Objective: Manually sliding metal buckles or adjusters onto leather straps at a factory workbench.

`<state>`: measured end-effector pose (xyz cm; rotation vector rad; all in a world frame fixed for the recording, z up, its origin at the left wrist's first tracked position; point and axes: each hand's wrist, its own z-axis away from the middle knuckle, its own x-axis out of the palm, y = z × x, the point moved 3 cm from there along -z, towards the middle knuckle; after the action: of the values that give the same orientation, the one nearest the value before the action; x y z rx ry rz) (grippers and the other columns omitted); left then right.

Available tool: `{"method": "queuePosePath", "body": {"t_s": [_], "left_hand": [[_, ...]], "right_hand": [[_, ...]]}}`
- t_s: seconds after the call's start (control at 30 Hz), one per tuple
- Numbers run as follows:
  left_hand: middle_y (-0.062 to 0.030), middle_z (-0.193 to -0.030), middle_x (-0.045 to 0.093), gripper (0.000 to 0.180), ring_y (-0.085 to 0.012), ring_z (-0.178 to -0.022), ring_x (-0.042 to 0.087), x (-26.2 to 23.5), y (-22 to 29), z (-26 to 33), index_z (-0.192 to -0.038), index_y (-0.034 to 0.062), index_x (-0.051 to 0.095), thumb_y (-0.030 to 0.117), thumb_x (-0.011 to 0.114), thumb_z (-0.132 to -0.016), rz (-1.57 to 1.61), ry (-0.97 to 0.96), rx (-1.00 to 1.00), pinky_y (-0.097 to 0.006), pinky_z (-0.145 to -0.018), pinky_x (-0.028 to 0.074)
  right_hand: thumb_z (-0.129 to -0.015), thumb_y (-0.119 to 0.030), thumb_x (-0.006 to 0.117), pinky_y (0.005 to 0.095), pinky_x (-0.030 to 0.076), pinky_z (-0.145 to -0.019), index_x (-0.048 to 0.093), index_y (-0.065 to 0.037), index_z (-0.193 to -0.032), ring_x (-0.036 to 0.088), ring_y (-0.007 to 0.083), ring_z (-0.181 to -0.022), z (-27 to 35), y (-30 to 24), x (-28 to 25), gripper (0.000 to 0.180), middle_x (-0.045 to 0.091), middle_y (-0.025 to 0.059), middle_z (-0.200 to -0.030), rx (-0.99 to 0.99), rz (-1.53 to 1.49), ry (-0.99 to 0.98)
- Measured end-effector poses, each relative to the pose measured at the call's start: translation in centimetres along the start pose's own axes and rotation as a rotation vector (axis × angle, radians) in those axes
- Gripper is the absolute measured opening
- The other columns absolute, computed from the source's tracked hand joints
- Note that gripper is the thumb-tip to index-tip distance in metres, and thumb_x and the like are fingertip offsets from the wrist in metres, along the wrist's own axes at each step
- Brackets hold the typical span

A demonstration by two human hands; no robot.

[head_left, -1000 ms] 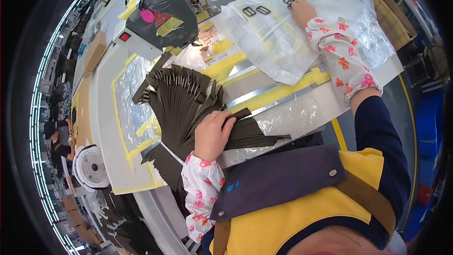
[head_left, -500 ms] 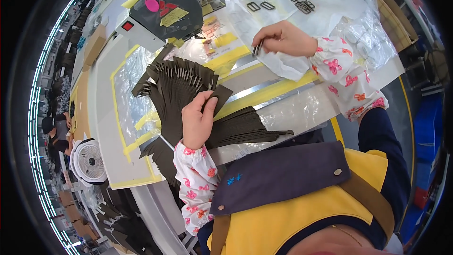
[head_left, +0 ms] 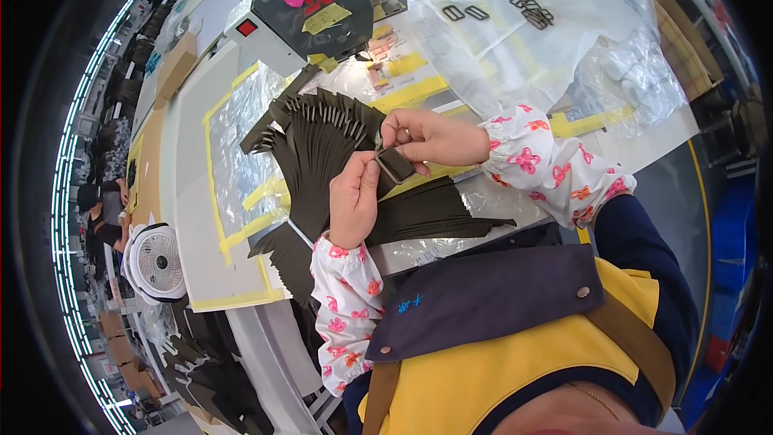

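My left hand (head_left: 353, 200) pinches the end of a dark olive fabric strap between thumb and fingers. Right up against it, my right hand (head_left: 435, 138) grips a dark slide buckle (head_left: 382, 163) at the strap's end; whether the strap passes through it is hard to tell. Under and behind the hands a fanned bundle of olive straps (head_left: 310, 153) lies on the table, their far ends folded over. A second stack of straps (head_left: 423, 213) spreads to the right, below my right hand.
A grey sewing machine (head_left: 314, 12) stands beyond the straps. Loose slide buckles (head_left: 533, 14) rest on white plastic sheeting (head_left: 499, 56) at the back right. A white fan (head_left: 157, 264) is at the left edge, a cardboard box (head_left: 684, 52) at the far right. Another person (head_left: 109, 213) works far left.
My right hand has come left from over the plastic sheeting, bringing the slide buckle to the strap in my left hand. The whole view has shifted slightly.
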<state>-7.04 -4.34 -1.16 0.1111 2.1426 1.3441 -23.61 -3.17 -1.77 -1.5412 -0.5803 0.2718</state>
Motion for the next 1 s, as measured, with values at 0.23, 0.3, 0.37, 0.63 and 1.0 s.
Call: {"method": "queuePosePath", "body": {"t_s": [0.23, 0.3, 0.37, 0.63, 1.0], "left_hand": [[-0.0058, -0.074, 0.054, 0.013, -0.0138, -0.069, 0.052, 0.0, 1.5, 0.2, -0.090, 0.0020, 0.056, 0.010, 0.059, -0.081, 0.082, 0.058, -0.044, -0.025, -0.064, 0.041], [-0.0075, -0.076, 0.055, 0.015, -0.0193, -0.072, 0.053, -0.5, 2.4, 0.1, -0.086, 0.0032, 0.058, 0.006, 0.065, -0.073, -0.209, 0.102, 0.222, -0.028, -0.066, 0.042], [-0.0079, -0.078, 0.056, 0.012, -0.0232, -0.073, 0.052, -0.7, 3.2, 0.1, -0.082, 0.0044, 0.059, 0.004, 0.065, -0.071, -0.255, 0.146, 0.246, -0.030, -0.067, 0.041], [-0.0111, -0.064, 0.054, 0.009, -0.0256, -0.051, 0.049, -1.8, 1.0, 2.4, -0.081, 0.0010, 0.052, 0.008, 0.057, -0.081, -0.105, 0.159, -0.064, -0.029, -0.049, 0.039], [-0.0136, -0.065, 0.054, 0.008, -0.0290, -0.056, 0.054, -1.2, 1.0, 2.0, -0.078, 0.0014, 0.050, 0.004, 0.058, -0.078, -0.502, 0.092, -0.033, -0.035, -0.051, 0.042]], "right_hand": [[-0.087, -0.006, 0.045, 0.0198, 0.044, -0.051, 0.041, -0.003, -0.106, 0.051, 0.0069, -0.059, -0.8, 0.5, 0.9, 0.020, 0.054, 0.0032, -0.079, 0.228, -0.032, 0.134], [-0.087, -0.007, 0.046, 0.0195, 0.044, -0.052, 0.042, -0.003, -0.106, 0.052, 0.0074, -0.059, -0.9, 0.4, 1.0, 0.020, 0.054, 0.0025, -0.078, 0.216, -0.037, 0.139], [-0.085, -0.008, 0.049, 0.0212, 0.044, -0.051, 0.049, -0.001, -0.098, 0.054, 0.0094, -0.060, -1.0, 0.3, 1.0, 0.015, 0.057, 0.0041, -0.078, 0.143, 0.098, 0.133], [-0.077, -0.013, 0.058, 0.0264, 0.043, -0.049, 0.052, 0.001, -0.079, 0.055, 0.0135, -0.052, -2.8, 2.5, 1.2, 0.016, 0.057, 0.0069, -0.060, 0.013, 0.598, 0.120], [-0.072, -0.014, 0.058, 0.0264, 0.045, -0.047, 0.051, 0.001, -0.071, 0.058, 0.0149, -0.051, -2.1, 1.7, 3.1, 0.016, 0.057, 0.0087, -0.058, -0.215, 0.750, 0.139]]}}
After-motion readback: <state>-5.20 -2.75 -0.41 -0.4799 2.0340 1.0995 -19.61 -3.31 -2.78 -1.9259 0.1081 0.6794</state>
